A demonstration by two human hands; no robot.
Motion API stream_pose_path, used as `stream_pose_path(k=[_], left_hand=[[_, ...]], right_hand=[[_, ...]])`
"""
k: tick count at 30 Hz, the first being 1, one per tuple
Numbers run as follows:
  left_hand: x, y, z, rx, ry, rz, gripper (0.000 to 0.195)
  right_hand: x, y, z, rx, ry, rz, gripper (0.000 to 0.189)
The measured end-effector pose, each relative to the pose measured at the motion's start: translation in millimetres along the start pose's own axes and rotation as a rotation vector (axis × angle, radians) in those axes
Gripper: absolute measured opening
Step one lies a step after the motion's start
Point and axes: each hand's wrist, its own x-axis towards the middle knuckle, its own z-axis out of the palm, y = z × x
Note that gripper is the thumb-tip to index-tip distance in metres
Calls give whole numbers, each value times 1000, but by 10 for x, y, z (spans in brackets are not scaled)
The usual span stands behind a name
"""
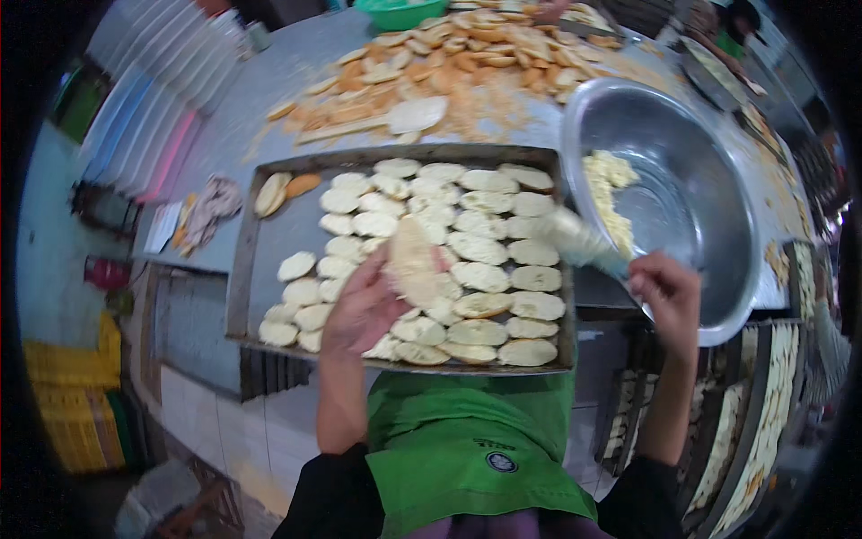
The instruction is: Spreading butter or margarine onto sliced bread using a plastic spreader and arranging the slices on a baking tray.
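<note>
My left hand holds an oval bread slice with its pale cut face up, above a metal baking tray. In my right hand is a spatula, blurred, its pale-smeared blade between the tray and a large steel bowl. Pale yellow spread clings to the bowl's left inner side. Rows of coated bread slices cover most of the tray. Near its upper left corner lie a bread piece and a browned one.
Behind the tray, a heap of bread slices lies among crumbs with a wooden paddle. A green basin stands beyond. At left are a cloth and stacked plastic containers. Filled trays stand lower right; another person works upper right.
</note>
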Motion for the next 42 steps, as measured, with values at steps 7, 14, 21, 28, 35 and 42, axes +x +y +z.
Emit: stream_pose_path(k=[7,14,21,28,35,42], left_hand=[[-94,-135,186,-104,-14,8,67],[-145,-138,87,-78,128,161,73],[-120,-95,-2,-74,148,269,68],[-84,-199,115,-50,-44,-7,71],[-193,-318,-47,2,-160,-93,73],[-187,-263,-111,44,-21,-112,66]], right_hand=[[-206,-5,1147,215,17,-134,22],[-271,87,1122,-43,222,-127,25],[-326,-9,1043,-196,6,-216,23],[-290,-62,1246,-90,184,-222,28],[-152,-84,1233,-252,313,-307,25],[-267,-7,1099,39,102,-208,27]])
